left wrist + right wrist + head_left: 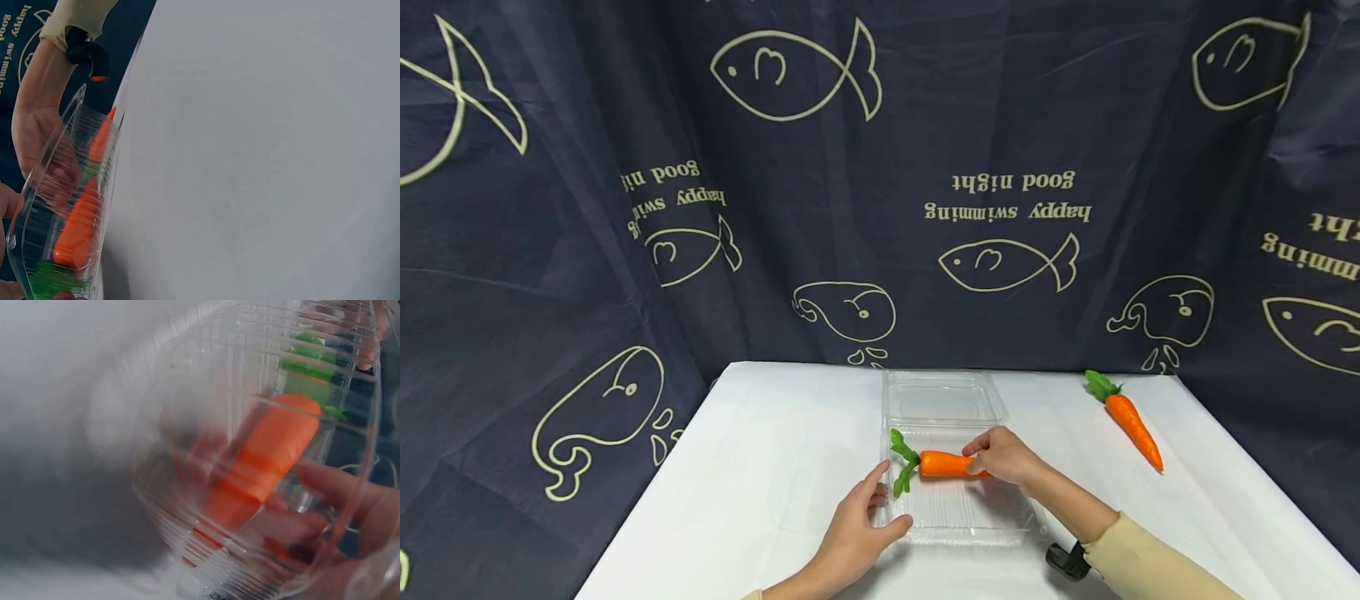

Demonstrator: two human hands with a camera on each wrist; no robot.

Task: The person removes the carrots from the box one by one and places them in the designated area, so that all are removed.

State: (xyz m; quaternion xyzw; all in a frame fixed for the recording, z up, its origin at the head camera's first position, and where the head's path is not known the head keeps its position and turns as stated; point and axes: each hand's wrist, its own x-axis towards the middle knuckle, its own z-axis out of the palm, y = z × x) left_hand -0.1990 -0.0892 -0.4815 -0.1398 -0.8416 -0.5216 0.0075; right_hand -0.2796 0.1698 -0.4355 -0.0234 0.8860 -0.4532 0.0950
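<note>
An orange toy carrot [943, 464] with green leaves lies sideways in the bottom half of a clear plastic clamshell box [955, 521], its leaves towards the left wall. My right hand [1009, 457] reaches into the box and pinches the carrot's narrow end between thumb and fingers; the tip is hidden. Over at the box's left side, my left hand [853, 527] rests near the front corner, thumb and fingers spread apart along the edge. Through the clear wall, the left wrist view shows the carrot [78, 231] inside.
The box's lid [942, 398] is folded back, away from me. Another toy carrot [1133, 429] lies on the white table [775, 467] to the right. A dark blue curtain [910, 167] printed with fish surrounds the table's back and sides. A black wrist device [1066, 562] sits at my right sleeve.
</note>
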